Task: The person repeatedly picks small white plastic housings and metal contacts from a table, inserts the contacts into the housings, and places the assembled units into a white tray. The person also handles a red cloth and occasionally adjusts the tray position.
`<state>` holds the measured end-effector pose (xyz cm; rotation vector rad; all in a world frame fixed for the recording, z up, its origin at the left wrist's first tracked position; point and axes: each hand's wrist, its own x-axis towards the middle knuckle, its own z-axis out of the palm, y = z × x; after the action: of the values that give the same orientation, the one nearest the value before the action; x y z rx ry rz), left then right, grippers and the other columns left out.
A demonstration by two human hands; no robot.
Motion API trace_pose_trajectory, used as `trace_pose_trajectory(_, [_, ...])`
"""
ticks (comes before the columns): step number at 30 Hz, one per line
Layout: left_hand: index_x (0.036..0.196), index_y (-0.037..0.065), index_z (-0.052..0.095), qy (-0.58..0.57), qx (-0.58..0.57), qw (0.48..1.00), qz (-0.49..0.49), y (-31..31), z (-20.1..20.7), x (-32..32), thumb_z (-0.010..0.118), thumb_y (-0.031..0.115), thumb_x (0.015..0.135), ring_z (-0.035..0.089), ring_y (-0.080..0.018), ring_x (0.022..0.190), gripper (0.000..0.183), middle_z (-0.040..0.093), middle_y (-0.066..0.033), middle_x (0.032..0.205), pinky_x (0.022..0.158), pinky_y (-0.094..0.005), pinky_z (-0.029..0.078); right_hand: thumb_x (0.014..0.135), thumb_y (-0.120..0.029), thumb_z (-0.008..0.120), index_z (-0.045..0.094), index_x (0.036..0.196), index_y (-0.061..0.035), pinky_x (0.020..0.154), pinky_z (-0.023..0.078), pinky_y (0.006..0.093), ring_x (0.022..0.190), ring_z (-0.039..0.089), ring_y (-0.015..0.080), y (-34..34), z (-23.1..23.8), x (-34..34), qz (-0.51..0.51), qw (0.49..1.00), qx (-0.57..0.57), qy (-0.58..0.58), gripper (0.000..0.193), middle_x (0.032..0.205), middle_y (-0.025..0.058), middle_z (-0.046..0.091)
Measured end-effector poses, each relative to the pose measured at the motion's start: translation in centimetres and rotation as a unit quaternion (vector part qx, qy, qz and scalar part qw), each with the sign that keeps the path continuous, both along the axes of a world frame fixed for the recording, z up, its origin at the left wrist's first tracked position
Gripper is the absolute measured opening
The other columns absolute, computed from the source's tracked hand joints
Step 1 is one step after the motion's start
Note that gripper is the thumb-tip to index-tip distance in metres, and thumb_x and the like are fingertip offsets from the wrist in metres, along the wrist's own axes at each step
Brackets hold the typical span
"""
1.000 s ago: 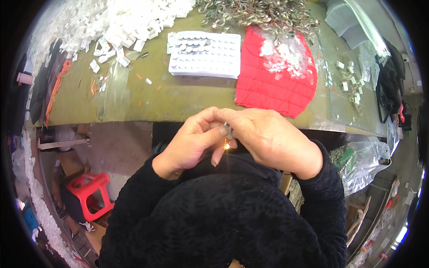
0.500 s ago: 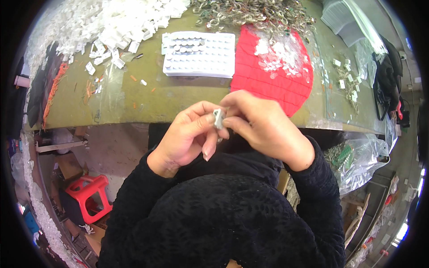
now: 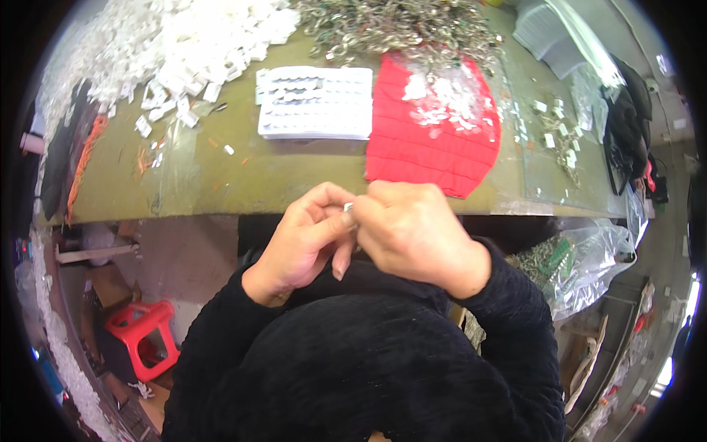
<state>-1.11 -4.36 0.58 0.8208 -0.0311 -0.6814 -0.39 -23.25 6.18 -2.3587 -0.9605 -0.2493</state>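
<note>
Just off the table's near edge, my left hand (image 3: 305,243) pinches a small whitish-grey piece (image 3: 347,208) between thumb and forefinger. Most of that piece is covered by fingers, so its exact kind does not show. My right hand (image 3: 416,232) is closed against it, fingers curled in at the left fingertips. Whatever lies inside the right fingers is hidden. Beyond the hands is a white tray (image 3: 313,132) with rows of small round pieces. To its right lies a red quilted cloth (image 3: 423,158) bearing a heap of small clear and white bits (image 3: 449,96).
A large pile of white plastic pieces (image 3: 177,44) covers the table's far left. Tangled metallic parts (image 3: 398,29) are heaped at the far middle. Stacked white trays (image 3: 545,33) stand far right. Below are a red stool (image 3: 143,339) and a clear plastic bag (image 3: 596,265).
My right hand has closed and turned knuckles-up over the small piece, which is now mostly covered. The view has shifted slightly, so the table things sit lower and further left.
</note>
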Motion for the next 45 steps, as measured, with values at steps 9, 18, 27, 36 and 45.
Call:
trace_pose_trajectory(9, [0.114, 0.002, 0.049, -0.009, 0.029, 1.000, 0.006, -2.1, 0.7, 1.8, 0.058, 0.014, 0.100, 0.052, -0.0133, 0.040, 0.020, 0.066, -0.0118, 0.084, 0.041, -0.0226, 0.042, 0.082, -0.004, 0.066, 0.058, 0.112, 0.0015, 0.064, 0.051, 0.0409, 0.075, 0.064, 0.0311, -1.8, 0.4, -0.9, -0.091, 0.996, -0.009, 0.022, 0.031, 0.084, 0.0132, 0.062])
trace_pose_trajectory(18, [0.118, 0.001, 0.046, -0.063, 0.043, 0.997, 0.001, -6.0, 1.7, 3.2, 0.056, 0.017, 0.101, 0.049, -0.0092, 0.040, 0.026, 0.066, -0.0123, 0.086, 0.037, -0.0204, 0.039, 0.083, -0.008, 0.065, 0.060, 0.117, -0.0001, 0.073, 0.050, 0.0415, 0.084, 0.065, 0.0293, -6.1, 0.4, -0.4, -0.154, 0.986, -0.042, -0.057, 0.036, 0.091, 0.0133, 0.066])
trace_pose_trajectory(27, [0.094, 0.001, 0.063, -0.448, 0.324, 0.820, 0.146, -3.9, -0.8, 3.5, 0.064, 0.003, 0.092, 0.064, -0.0177, 0.061, 0.004, 0.067, -0.0105, 0.076, 0.056, -0.0273, 0.049, 0.089, -0.016, 0.063, 0.064, 0.101, -0.0018, 0.073, 0.051, 0.0475, 0.083, 0.066, 0.0387, -14.1, 1.6, 9.4, -0.364, 0.926, -0.027, -0.091, 0.018, 0.090, 0.0169, 0.069])
trace_pose_trajectory(36, [0.092, 0.002, 0.063, -0.500, 0.344, 0.777, 0.164, -3.9, -0.4, 3.6, 0.068, -0.002, 0.084, 0.066, -0.0284, 0.065, 0.010, 0.066, -0.0125, 0.079, 0.059, -0.0338, 0.051, 0.086, -0.032, 0.063, 0.065, 0.086, -0.0016, 0.076, 0.052, 0.0502, 0.083, 0.065, 0.0434, -8.2, -1.8, 18.5, -0.369, 0.905, -0.212, 0.029, 0.031, 0.086, 0.0237, 0.068])
trace_pose_trajectory(45, [0.093, 0.001, 0.062, -0.506, 0.331, 0.783, 0.148, -3.7, -0.8, 3.6, 0.067, -0.002, 0.085, 0.065, -0.0277, 0.065, 0.009, 0.065, -0.0137, 0.079, 0.059, -0.0324, 0.051, 0.086, -0.014, 0.057, 0.059, 0.090, 0.0027, 0.072, 0.051, 0.0317, 0.079, 0.069, 0.0197, -14.4, 4.0, 15.4, -0.303, 0.905, 0.247, 0.166, 0.017, 0.086, 0.0159, 0.070])
